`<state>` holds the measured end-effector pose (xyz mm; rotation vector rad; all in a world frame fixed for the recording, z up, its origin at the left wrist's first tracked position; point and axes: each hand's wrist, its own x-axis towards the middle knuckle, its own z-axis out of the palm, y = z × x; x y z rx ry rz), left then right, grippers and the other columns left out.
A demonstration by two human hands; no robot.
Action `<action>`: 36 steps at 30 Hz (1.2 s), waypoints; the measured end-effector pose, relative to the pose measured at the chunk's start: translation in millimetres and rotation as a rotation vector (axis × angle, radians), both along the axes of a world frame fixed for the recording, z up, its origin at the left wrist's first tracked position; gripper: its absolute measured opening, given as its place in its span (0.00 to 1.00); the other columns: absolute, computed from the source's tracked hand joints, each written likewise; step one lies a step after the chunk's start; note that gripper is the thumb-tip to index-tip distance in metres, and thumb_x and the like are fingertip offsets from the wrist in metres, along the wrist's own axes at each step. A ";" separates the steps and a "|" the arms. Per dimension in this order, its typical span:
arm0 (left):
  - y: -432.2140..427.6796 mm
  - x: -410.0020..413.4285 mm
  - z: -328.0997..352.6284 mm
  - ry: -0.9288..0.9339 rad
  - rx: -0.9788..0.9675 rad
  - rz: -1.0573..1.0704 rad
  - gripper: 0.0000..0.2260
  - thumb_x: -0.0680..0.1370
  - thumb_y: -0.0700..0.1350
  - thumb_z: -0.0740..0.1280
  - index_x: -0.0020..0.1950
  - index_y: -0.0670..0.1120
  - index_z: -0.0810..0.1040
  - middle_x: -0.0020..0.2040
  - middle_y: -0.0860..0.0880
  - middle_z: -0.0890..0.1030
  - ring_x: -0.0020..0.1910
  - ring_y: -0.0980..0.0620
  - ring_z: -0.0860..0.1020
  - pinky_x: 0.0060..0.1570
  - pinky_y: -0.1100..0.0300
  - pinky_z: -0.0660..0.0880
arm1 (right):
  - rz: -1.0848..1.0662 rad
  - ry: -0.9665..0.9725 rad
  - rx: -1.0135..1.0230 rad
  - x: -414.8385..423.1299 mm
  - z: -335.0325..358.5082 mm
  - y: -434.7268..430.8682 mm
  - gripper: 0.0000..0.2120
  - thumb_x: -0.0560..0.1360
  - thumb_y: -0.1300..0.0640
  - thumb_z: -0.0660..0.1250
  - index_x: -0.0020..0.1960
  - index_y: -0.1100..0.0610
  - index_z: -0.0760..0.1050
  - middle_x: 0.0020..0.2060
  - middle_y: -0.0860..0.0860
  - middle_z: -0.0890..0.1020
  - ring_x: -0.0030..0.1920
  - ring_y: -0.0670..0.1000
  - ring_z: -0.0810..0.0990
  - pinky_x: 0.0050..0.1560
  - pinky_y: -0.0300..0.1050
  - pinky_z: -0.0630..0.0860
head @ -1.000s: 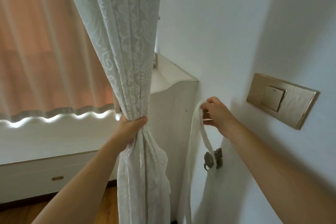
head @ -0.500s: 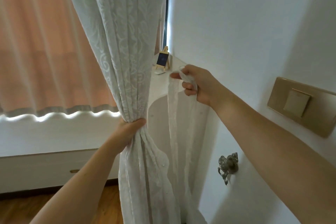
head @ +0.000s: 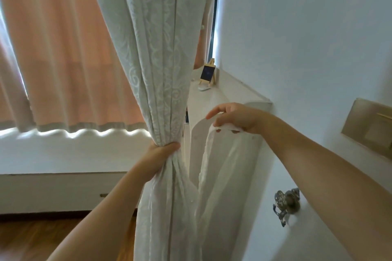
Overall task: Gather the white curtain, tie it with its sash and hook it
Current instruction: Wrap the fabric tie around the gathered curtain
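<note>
- Hanging from above at the left of the wall corner: white curtain (head: 157,70), lace-patterned, gathered to a narrow waist low down and flaring loose again below.
- Wrapped around that waist, fingers and thumb closed tight: left hand (head: 161,154).
- Pinching the top of the sash (head: 212,165) between thumb and curled fingers, forefinger lifted free: right hand (head: 235,118), just in front of the white cabinet (head: 212,104).
- Draped down from that pinch in two sheer strands, near the curtain but apart from it; lower ends out of view.
- Fixed on the wall (head: 297,38) below the right forearm, bare: metal hook (head: 286,203).
- Likely handling: light, soft, limp cloth, no stiffness to hold a shape; probably quick to spread once released, lace liable to snag.
- Best hold, as a judgement: keep squeezing at the waist, pass the sash around just above the fist, grip the sash near its middle.
- Beside the hook, at the right edge: brass-toned switch plate (head: 369,127).
</note>
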<state>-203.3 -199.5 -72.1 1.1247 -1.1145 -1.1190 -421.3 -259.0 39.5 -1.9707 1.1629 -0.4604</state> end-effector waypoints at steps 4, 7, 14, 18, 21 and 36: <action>-4.8 -14.0 -1.6 -0.036 -0.025 -0.038 0.26 0.63 0.44 0.69 0.61 0.43 0.71 0.48 0.46 0.77 0.48 0.47 0.77 0.55 0.48 0.76 | 0.021 0.335 -0.206 -0.7 -9.3 3.9 0.19 0.72 0.58 0.69 0.63 0.52 0.73 0.49 0.49 0.77 0.37 0.44 0.73 0.28 0.30 0.68; -8.4 -24.1 -2.2 -0.074 -0.037 -0.094 0.32 0.61 0.46 0.73 0.64 0.41 0.73 0.54 0.45 0.79 0.52 0.49 0.78 0.49 0.58 0.78 | 0.032 0.284 -0.264 -1.0 -15.0 3.4 0.21 0.73 0.60 0.67 0.65 0.56 0.71 0.52 0.50 0.77 0.39 0.39 0.74 0.28 0.22 0.67; -8.2 -48.2 0.9 -0.095 -0.049 -0.241 0.31 0.59 0.46 0.73 0.62 0.50 0.72 0.58 0.46 0.78 0.56 0.48 0.78 0.56 0.52 0.76 | 0.105 0.265 -0.297 3.8 -18.3 8.4 0.12 0.77 0.54 0.64 0.60 0.51 0.73 0.44 0.45 0.79 0.40 0.44 0.75 0.40 0.36 0.72; -8.1 -53.6 2.9 -0.165 -0.048 -0.341 0.30 0.63 0.45 0.71 0.65 0.46 0.72 0.59 0.48 0.79 0.55 0.55 0.79 0.48 0.65 0.76 | 0.113 0.128 -0.232 7.0 -23.1 12.8 0.09 0.76 0.56 0.61 0.45 0.52 0.80 0.43 0.53 0.83 0.44 0.55 0.80 0.47 0.51 0.78; -5.3 -55.7 5.8 -0.157 -0.050 -0.319 0.26 0.64 0.43 0.69 0.63 0.47 0.72 0.53 0.49 0.79 0.50 0.55 0.79 0.45 0.65 0.77 | 0.099 0.065 -0.200 4.6 -21.7 14.7 0.14 0.79 0.60 0.55 0.50 0.63 0.79 0.49 0.61 0.82 0.46 0.57 0.80 0.54 0.56 0.77; -28.1 -60.6 21.9 -1.308 -0.359 -0.017 0.38 0.67 0.65 0.46 0.71 0.48 0.67 0.70 0.44 0.69 0.70 0.42 0.65 0.68 0.48 0.66 | -0.149 0.261 -0.482 8.6 -36.8 41.0 0.40 0.64 0.31 0.68 0.68 0.51 0.66 0.61 0.48 0.78 0.59 0.52 0.77 0.53 0.44 0.73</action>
